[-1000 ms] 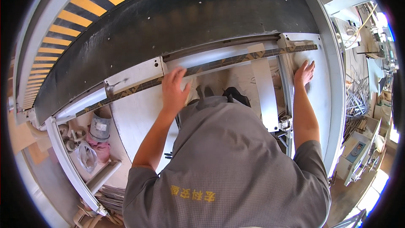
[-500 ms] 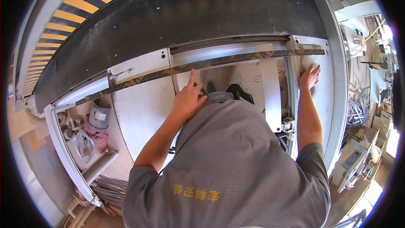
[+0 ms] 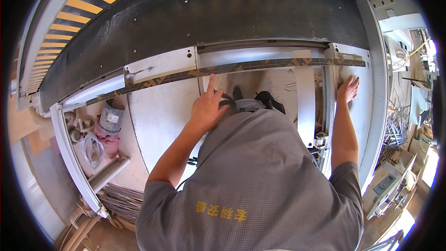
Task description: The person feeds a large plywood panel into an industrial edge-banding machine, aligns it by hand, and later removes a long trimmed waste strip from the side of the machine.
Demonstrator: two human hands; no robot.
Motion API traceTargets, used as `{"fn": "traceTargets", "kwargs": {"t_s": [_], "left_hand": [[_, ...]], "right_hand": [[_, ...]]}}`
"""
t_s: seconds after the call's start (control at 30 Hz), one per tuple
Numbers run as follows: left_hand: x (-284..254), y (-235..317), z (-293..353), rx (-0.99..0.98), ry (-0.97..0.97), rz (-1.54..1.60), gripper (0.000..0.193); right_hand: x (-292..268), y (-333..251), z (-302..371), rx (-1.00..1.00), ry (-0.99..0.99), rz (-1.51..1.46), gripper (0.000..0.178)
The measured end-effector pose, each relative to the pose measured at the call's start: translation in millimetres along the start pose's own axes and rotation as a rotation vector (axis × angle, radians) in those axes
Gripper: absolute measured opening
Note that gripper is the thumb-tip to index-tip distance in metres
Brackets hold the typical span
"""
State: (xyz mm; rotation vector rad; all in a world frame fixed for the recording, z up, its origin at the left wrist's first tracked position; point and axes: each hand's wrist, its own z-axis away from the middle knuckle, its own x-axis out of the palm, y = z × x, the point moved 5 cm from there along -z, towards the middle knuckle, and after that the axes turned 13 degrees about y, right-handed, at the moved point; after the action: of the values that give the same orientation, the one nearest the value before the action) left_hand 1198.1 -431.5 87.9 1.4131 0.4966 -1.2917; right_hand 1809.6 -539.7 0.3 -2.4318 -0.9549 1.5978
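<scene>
A long, narrow dark strip with brown markings (image 3: 232,67) lies crosswise in front of me, along the near edge of a large machine with a black bed (image 3: 223,16). My left hand (image 3: 207,108) is just on the near side of the strip, left of its middle. Its index finger points at the strip's near edge; whether it touches cannot be made out. My right hand (image 3: 348,89) rests over a pale metal table plate (image 3: 357,121), close to the strip's right end. Its fingers are stretched out, and nothing shows in either hand.
White plates (image 3: 160,67) line the bed's near edge. At left, inside a metal frame (image 3: 76,162), are a grey bucket (image 3: 111,117), a clear plastic bag (image 3: 93,151) and thin strips (image 3: 121,200). A pale bar (image 3: 305,111) runs toward me. Scrap pieces (image 3: 395,128) lie at far right.
The view has shifted slightly, so the strip and bed sit a little differently in it. The fingers of my right hand look a bit more spread. My left hand keeps nearly the same pose.
</scene>
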Motion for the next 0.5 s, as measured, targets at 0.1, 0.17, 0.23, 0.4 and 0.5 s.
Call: {"fn": "traceTargets", "kwargs": {"t_s": [0.1, 0.17, 0.23, 0.4, 0.5], "left_hand": [[0.3, -2.6, 0.1, -0.015, -0.012, 0.000, 0.052], [-0.5, -4.1, 0.0, -0.024, -0.006, -0.001, 0.053], [-1.6, -6.9, 0.0, -0.053, 0.007, -0.042, 0.054], [-5.3, -9.6, 1.7, -0.060, 0.042, -0.032, 0.055], [-8.0, -13.1, 2.8, -0.086, 0.062, -0.027, 0.055]], "right_hand": [[0.9, 0.6, 0.1, -0.006, 0.001, 0.016, 0.073], [1.8, 0.5, -0.1, -0.012, -0.002, 0.023, 0.073], [2.1, 2.2, -0.5, 0.013, -0.005, 0.042, 0.073], [1.7, 1.5, 0.0, -0.003, -0.005, 0.029, 0.073], [2.1, 1.8, 0.6, -0.008, -0.008, 0.023, 0.074]]}}
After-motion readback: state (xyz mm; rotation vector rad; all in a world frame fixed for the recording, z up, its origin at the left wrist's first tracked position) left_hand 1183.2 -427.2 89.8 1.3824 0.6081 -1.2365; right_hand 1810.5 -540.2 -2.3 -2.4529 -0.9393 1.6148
